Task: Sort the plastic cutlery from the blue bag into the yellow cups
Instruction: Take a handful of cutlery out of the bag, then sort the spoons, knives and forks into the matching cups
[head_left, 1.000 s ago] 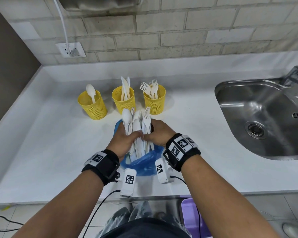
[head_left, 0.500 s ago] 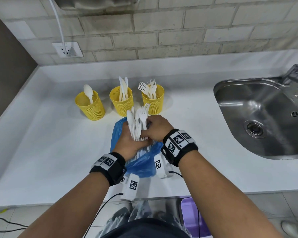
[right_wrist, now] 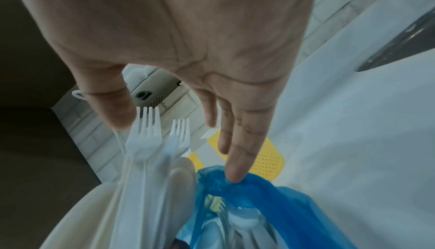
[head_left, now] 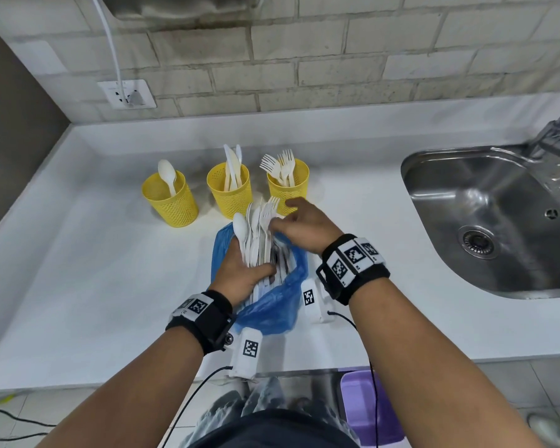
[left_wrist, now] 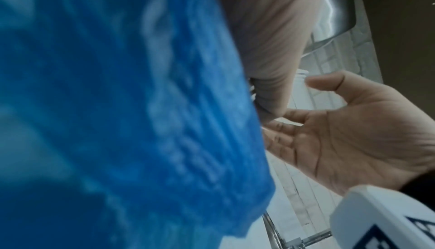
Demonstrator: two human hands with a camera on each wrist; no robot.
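My left hand (head_left: 253, 270) grips a bundle of white plastic cutlery (head_left: 256, 234), heads up, over the open blue bag (head_left: 272, 305) on the white counter. My right hand (head_left: 285, 218) is just right of the bundle's top with straight fingers; its thumb is beside the fork tines (right_wrist: 146, 122) and one fingertip touches the bag's rim (right_wrist: 226, 182). Three yellow mesh cups stand behind: the left cup (head_left: 170, 205) with one spoon, the middle cup (head_left: 228, 195) with knives, the right cup (head_left: 288, 189) with forks. More cutlery lies inside the bag.
A steel sink (head_left: 498, 227) with its tap (head_left: 556, 130) takes up the right of the counter. A wall socket (head_left: 126, 93) with a white cable sits at the back left. A purple bin (head_left: 369, 409) stands on the floor below the counter's front edge.
My right hand has let go of the bundle, opened its fingers and shifted slightly right. My left hand keeps the cutlery, which now stands over the bag.
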